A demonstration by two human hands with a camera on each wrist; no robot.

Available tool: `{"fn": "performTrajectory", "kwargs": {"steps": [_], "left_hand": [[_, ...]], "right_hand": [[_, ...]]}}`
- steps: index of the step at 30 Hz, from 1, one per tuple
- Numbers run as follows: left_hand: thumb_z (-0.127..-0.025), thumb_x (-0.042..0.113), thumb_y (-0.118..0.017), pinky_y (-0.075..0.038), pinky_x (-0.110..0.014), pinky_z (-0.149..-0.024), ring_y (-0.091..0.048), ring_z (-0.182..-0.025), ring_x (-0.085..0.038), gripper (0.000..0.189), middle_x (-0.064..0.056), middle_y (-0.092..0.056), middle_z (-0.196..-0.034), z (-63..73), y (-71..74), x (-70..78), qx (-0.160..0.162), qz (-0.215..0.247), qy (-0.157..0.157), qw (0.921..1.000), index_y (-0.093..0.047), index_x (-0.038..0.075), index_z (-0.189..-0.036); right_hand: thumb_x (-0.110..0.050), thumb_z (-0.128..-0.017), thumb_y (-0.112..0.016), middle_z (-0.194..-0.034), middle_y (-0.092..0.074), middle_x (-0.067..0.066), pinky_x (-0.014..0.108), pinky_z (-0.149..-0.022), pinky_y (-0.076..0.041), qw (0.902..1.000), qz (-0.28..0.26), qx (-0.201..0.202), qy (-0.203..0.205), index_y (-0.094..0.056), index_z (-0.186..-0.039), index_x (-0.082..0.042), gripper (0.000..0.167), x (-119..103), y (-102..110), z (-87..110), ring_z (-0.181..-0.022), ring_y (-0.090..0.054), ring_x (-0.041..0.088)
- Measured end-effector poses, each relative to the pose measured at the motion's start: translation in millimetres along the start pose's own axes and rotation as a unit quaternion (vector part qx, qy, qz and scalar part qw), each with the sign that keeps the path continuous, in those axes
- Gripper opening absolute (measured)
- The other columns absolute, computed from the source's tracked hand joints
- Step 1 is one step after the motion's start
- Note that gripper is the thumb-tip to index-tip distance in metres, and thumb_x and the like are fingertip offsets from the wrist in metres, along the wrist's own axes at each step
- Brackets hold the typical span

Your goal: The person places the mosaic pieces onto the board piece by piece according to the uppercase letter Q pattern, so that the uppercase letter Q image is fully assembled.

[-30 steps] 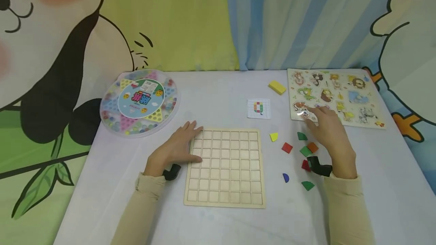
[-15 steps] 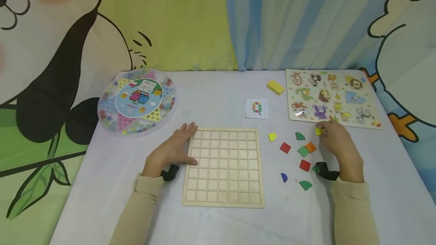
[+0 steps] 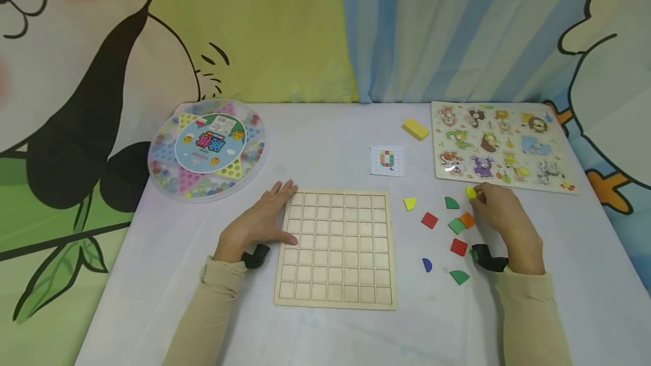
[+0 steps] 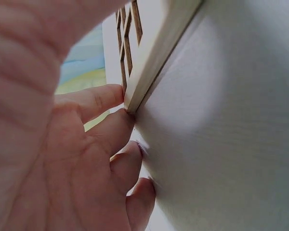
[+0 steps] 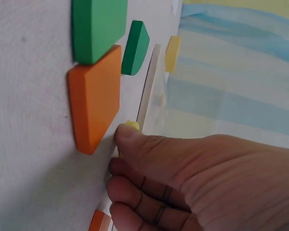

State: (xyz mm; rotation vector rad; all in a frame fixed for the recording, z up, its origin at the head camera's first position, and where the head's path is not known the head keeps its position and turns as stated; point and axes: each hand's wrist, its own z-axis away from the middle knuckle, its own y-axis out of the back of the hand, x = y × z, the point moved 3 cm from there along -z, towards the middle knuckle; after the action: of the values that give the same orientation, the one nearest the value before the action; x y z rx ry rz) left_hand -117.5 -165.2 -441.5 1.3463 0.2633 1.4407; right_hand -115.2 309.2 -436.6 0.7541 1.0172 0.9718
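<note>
Nearest: green wedge (image 3: 460,277) + blue half-disc (image 3: 427,265), flat on desk (image 3: 335,343), inward of R hand, person's side. Next, red sq. (image 3: 459,247) just inward of R wrist; black mount (image 3: 489,258) on that wrist half hides another green pc.

Grid board (image 3: 337,250) flat btwn hands, touching L hand (image 3: 256,222). L hand: fingers spread, thumb out, nothing grasped; thumb over board's border, fingertips at far corner. Prob. steadies board vs. sliding.

R hand (image 3: 502,214): fingers curled, thumb + finger pinch yellow pc. (image 3: 471,192) by its edge, rounded end poking out inward. Edge grip prob. leaves face visible + easy to turn. Can't tell if pc. touches desk.

Inward of R hand, w/in easy reach: orange sq. (image 3: 466,219) + green sq. (image 3: 456,225), touching; 2nd red sq. (image 3: 429,220); yellow wedge (image 3: 409,204).

Beyond, btwn hands: pattern card (image 3: 387,161), face up, prob. for viewing from the seat. Past R hand: animal puzzle (image 3: 508,146), yellow block (image 3: 415,128). Past L hand: round game box (image 3: 208,143). All three prob. set back to free hand room.

Views: L wrist cam shows index at board corner, other fingertips down on cloth; head cam can't. R wrist cam gives pcs.' thickness, but thumb hides most of yellow pc.; head cam shows its curve. Card's printed pattern: head cam only.
</note>
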Motion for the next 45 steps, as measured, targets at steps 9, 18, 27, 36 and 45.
{"fn": "performTrajectory", "kwargs": {"steps": [9, 18, 27, 36, 45], "left_hand": [[-0.064, 0.039, -0.090, -0.010, -0.054, -0.121, 0.000, -0.152, -0.032, 0.121, -0.008, -0.008, -0.165, -0.5, -2.4, -1.2, 0.001, 0.004, 0.003, 1.0000, -0.018, 0.007, -0.157], [-0.065, 0.037, -0.089, -0.010, -0.055, -0.120, 0.003, -0.151, -0.032, 0.121, -0.006, -0.005, -0.165, -0.8, 0.4, -2.5, -0.005, 0.011, 0.012, 0.9999, -0.016, 0.009, -0.157], [-0.066, 0.038, -0.089, -0.013, -0.056, -0.120, 0.004, -0.152, -0.030, 0.120, -0.004, -0.004, -0.165, -3.0, -0.7, -2.8, -0.008, 0.013, 0.016, 0.9998, -0.016, 0.011, -0.157], [-0.065, 0.036, -0.090, -0.009, -0.055, -0.120, 0.006, -0.151, -0.031, 0.121, -0.004, -0.002, -0.165, -2.5, -1.6, -3.0, -0.013, 0.027, 0.025, 0.9992, -0.016, 0.011, -0.157], [-0.065, 0.035, -0.090, -0.006, -0.055, -0.121, 0.004, -0.151, -0.033, 0.120, -0.009, -0.004, -0.165, -1.8, 0.1, -2.4, -0.009, 0.028, 0.006, 0.9995, -0.016, 0.007, -0.156]], "right_hand": [[-0.028, -0.090, -0.070, -0.112, -0.056, 0.030, 0.056, -0.079, -0.050, 0.9993, -0.001, -0.017, -0.034, -0.048, -0.132, 0.008, 0.059, 4.3, 0.8, -0.6, -0.092, -0.052, 0.041], [-0.022, -0.093, -0.066, -0.119, -0.052, 0.032, 0.060, -0.086, -0.048, 0.9987, 0.007, -0.051, 0.003, -0.042, -0.140, 0.004, 0.059, 0.6, 5.4, -6.8, -0.098, -0.052, 0.043], [-0.030, -0.091, -0.068, -0.114, -0.054, 0.030, 0.059, -0.086, -0.048, 0.9998, 0.004, -0.020, 0.007, -0.049, -0.128, 0.012, 0.059, 0.2, 3.1, -6.1, -0.096, -0.050, 0.041], [-0.031, -0.091, -0.068, -0.106, -0.056, 0.028, 0.048, -0.075, -0.050, 0.9996, 0.005, -0.026, 0.004, -0.050, -0.126, 0.012, 0.058, -1.4, 0.9, -8.8, -0.088, -0.052, 0.037], [-0.028, -0.089, -0.071, -0.103, -0.057, 0.026, 0.052, -0.079, -0.050, 0.9998, -0.004, -0.014, 0.016, -0.052, -0.121, 0.010, 0.053, 0.0, 3.0, -7.6, -0.089, -0.051, 0.037]]}}
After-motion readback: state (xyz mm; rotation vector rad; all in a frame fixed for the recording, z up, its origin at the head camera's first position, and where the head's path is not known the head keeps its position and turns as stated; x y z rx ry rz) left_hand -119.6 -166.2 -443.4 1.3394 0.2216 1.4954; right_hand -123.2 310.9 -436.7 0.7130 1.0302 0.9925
